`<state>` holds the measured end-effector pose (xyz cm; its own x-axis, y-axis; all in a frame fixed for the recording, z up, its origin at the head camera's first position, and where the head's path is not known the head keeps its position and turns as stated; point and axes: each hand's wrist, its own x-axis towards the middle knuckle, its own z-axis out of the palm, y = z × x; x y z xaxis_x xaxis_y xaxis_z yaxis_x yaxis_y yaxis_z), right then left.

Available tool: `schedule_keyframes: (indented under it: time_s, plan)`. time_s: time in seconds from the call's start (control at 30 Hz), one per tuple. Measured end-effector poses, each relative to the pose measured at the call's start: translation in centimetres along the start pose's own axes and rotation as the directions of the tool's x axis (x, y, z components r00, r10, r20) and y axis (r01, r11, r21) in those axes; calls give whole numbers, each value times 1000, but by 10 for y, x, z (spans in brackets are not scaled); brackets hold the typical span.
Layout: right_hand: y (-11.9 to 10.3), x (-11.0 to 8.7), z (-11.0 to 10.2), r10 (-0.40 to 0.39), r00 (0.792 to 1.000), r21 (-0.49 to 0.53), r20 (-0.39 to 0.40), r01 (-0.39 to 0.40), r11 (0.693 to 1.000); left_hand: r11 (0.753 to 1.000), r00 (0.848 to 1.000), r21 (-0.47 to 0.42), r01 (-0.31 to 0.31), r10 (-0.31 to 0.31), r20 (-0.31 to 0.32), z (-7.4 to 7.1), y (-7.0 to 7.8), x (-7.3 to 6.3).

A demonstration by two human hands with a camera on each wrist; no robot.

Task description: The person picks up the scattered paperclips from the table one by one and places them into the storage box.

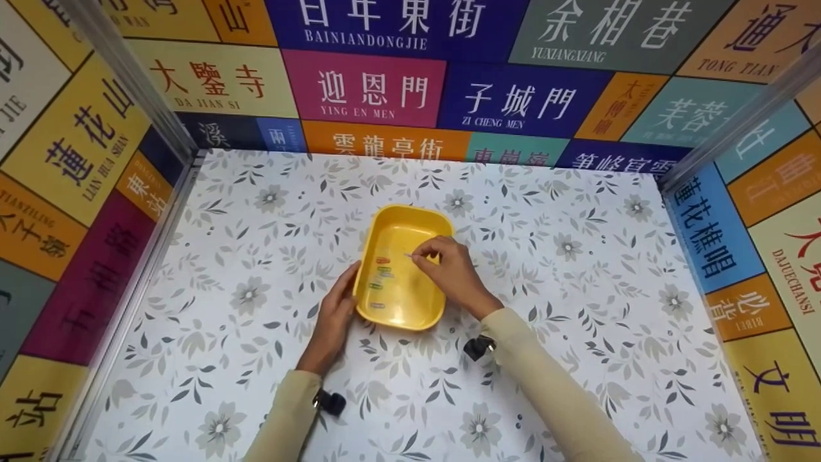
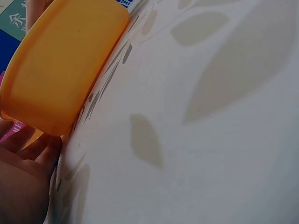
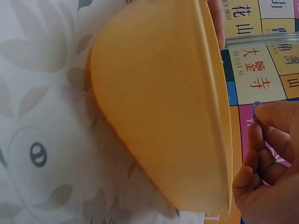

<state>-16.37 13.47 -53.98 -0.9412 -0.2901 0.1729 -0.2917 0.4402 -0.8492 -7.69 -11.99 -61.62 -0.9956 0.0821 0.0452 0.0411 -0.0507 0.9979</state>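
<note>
A yellow plastic tub (image 1: pixel 401 311) stands on the patterned tabletop. Inside, along its left part, several small coloured paper clips (image 1: pixel 378 286) lie in a rough line, among them red, green and purplish ones. My right hand (image 1: pixel 452 266) is over the tub's right side and pinches a small bluish-purple paper clip (image 3: pixel 256 110) between thumb and index finger. Against the tub's left outer wall rests my left hand (image 1: pixel 335 308), its fingers extended along the side. The left wrist view shows those fingers (image 2: pixel 46 151) at the tub's wall.
A white tabletop (image 1: pixel 564 308) with grey flowers and leaves spreads around the tub. Colourful panels (image 1: pixel 365 90) with printed place names rise at the back and both sides. Dark wrist cameras (image 1: pixel 332 403) sit at both cuffs.
</note>
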Motion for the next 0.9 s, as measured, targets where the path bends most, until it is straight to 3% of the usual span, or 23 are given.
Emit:
schedule_keyframes:
  time_s: [0.17,0.37,0.6,0.9]
  plan:
    - [-5,6,6,37,999,0,10,-37,999,1000,1000,3,17,-17,-1,1,1,1]
    - [-6,15,12,146,989,21,18,-146,989,1000,1000,8,10,-10,-4,2,2,2]
    - [-9,24,19,150,989,40,9,-150,988,1000,1000,2,-6,6,0,1,1,2]
    - [-9,34,28,213,977,78,13,-213,974,1000,1000,16,0,1,-13,0,0,1]
